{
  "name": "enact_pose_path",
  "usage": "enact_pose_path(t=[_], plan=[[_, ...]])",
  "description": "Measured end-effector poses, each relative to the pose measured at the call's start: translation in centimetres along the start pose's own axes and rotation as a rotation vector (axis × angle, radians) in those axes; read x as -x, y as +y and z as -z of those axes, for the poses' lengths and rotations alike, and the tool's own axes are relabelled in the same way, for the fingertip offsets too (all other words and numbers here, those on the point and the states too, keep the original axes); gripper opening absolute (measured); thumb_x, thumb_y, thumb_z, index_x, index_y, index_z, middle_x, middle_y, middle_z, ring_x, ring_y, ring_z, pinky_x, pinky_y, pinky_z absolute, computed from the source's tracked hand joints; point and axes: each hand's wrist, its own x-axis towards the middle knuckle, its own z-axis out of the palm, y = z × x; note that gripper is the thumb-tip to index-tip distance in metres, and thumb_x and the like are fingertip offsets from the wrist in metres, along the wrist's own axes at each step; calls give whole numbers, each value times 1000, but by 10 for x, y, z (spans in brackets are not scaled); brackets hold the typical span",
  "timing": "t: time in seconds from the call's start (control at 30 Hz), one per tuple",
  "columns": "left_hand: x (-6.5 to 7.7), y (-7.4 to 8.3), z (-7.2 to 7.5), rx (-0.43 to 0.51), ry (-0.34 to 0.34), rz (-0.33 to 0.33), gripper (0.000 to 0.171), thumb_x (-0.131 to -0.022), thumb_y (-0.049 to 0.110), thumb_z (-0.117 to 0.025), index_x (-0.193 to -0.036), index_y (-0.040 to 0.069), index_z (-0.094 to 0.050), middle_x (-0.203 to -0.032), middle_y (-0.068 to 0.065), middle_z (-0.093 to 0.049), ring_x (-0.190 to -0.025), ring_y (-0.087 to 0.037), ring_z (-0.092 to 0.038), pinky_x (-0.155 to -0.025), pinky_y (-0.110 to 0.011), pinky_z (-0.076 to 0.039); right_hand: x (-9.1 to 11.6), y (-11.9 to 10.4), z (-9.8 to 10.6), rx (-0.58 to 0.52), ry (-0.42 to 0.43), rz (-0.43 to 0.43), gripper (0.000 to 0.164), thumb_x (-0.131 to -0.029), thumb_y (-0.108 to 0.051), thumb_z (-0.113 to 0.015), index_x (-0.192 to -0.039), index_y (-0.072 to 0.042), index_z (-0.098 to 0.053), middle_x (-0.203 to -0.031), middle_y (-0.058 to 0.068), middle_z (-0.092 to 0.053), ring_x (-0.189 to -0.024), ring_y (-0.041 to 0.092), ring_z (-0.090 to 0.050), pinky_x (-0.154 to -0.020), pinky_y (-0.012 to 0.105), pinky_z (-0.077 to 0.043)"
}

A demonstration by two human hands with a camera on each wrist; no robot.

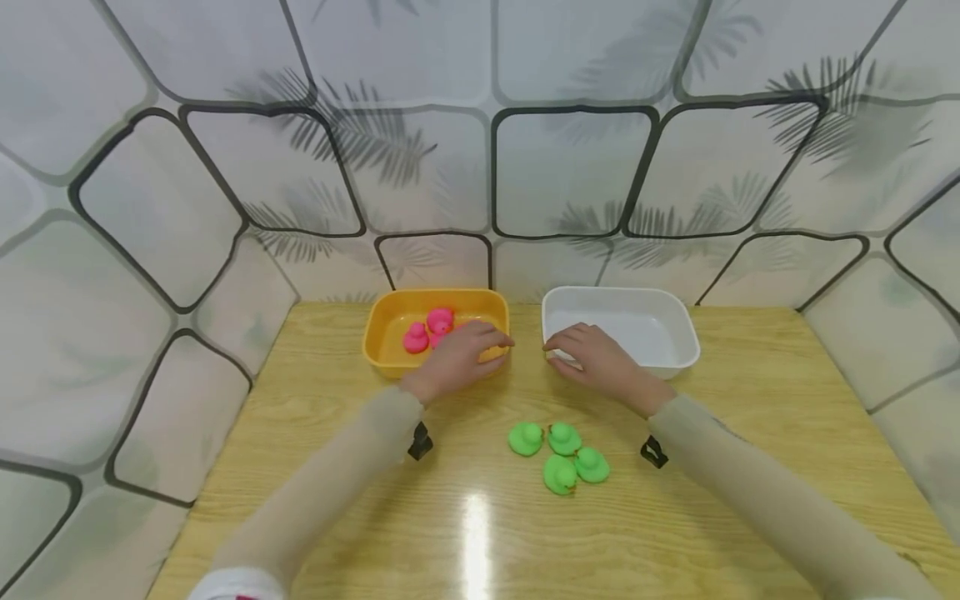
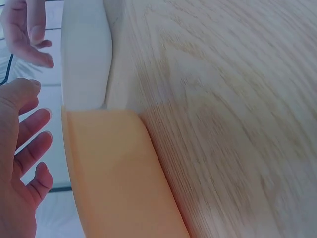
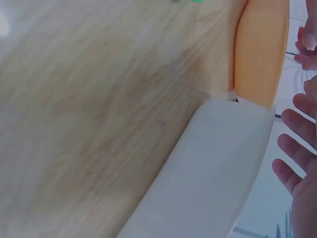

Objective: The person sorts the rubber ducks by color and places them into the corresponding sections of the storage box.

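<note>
Small pink duck-shaped toys (image 1: 416, 338) sit clustered inside a yellow-orange, plastic-looking rectangular tray (image 1: 381, 337) with rounded corners; at least three show, and the left hand (image 1: 463, 358) partly hides the group, so the full count cannot be told. That hand hovers over the tray's front right part, its fingers apart and gently bent, with the left wrist view showing nothing in their grasp. To the right, just beside the first tray with a narrow gap between them, stands a white rectangular tray (image 1: 648, 333) of similar shape. Above its front left corner is the right hand (image 1: 600, 358), fingers likewise loosely curved and spread, gripping nothing in the right wrist view. The two hands face each other across the gap, well short of touching. Nearer the person, four bright green duck-shaped toys (image 1: 563, 438) lie close together on the pale wood-grain table (image 1: 360, 517), between the forearms in beige sleeves (image 1: 337, 475). Behind both trays rises a whitish wall covering (image 1: 573, 171) patterned with dark-outlined stone shapes and grey palm fronds.
</note>
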Motion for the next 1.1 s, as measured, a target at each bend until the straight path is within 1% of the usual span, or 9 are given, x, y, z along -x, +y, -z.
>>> enact_pose_path(t=[0.17, 0.33, 0.4, 0.53, 0.63, 0.73, 0.87, 0.97, 1.1], plan=[[-11, 4, -6, -9, -33, 26, 28, -102, 25, -69, -124, 9, -74, -121, -4, -73, -114, -24, -64, -105, -37, -50, 20, -1, 4, -11, 3, -22, 20, -97, -12, -72, -114, -2, -71, -112, 12, -73, -108, 35, -67, -95, 55, -52], [-21, 6, -15, 17, -43, 46, 28, -102, 25, -69, -125, 10, -73, -124, -5, -72, -120, -25, -62, -107, -38, -49, 42, 0, 6, -18, 30, -14, 24, -92, -6, -76, -115, -3, -71, -112, 10, -73, -104, 32, -67, -89, 53, -53], [-25, 5, -19, 13, -45, 41, 29, -102, 25, -70, -126, 9, -73, -124, -6, -72, -119, -26, -63, -107, -38, -50, 51, 1, 6, -3, 77, 11, 25, -90, -5, -76, -115, -2, -71, -113, 12, -73, -104, 33, -67, -88, 54, -53], [-34, 5, -24, -4, -63, 42, 30, -102, 24, -70, -127, 8, -73, -124, -7, -71, -117, -27, -63, -106, -39, -50, 65, 4, 7, 26, 209, 54, 21, -99, -15, -68, -114, -2, -72, -113, 13, -71, -106, 35, -65, -90, 53, -50], [-42, 5, -25, -17, -74, 50, 30, -102, 25, -70, -127, 9, -73, -126, -7, -71, -118, -27, -62, -107, -40, -49, 74, 3, 12, 20, 253, 49, 21, -103, -20, -63, -114, -4, -72, -112, 11, -71, -106, 33, -64, -93, 50, -48], [-48, 7, -25, -34, -81, 55, 30, -102, 26, -69, -128, 11, -73, -127, -6, -71, -120, -26, -62, -109, -39, -47, 83, -1, 17, 4, 236, 37, 18, -99, -14, -68, -114, -5, -72, -112, 8, -71, -105, 30, -64, -93, 48, -48], [-54, 8, -27, -46, -92, 69, 30, -103, 29, -69, -128, 12, -73, -127, -5, -71, -120, -25, -62, -108, -39, -47, 94, -6, 16, 1, 188, 28, 23, -91, -6, -74, -114, -7, -71, -112, 5, -71, -103, 26, -65, -90, 45, -51], [-56, 7, -29, -67, -99, 83, 31, -103, 31, -68, -129, 14, -72, -128, -4, -70, -120, -25, -61, -108, -39, -47, 103, -12, 12, -36, 147, -2, 27, -88, -4, -77, -114, -9, -71, -111, 2, -71, -101, 22, -65, -87, 41, -53], [-58, 6, -33, -91, -99, 94, 32, -103, 33, -67, -130, 15, -72, -129, -4, -70, -120, -25, -61, -108, -40, -47, 115, -23, 5, -104, 64, -69, 31, -88, -7, -81, -117, -12, -71, -113, -4, -70, -104, 16, -65, -88, 38, -55]])
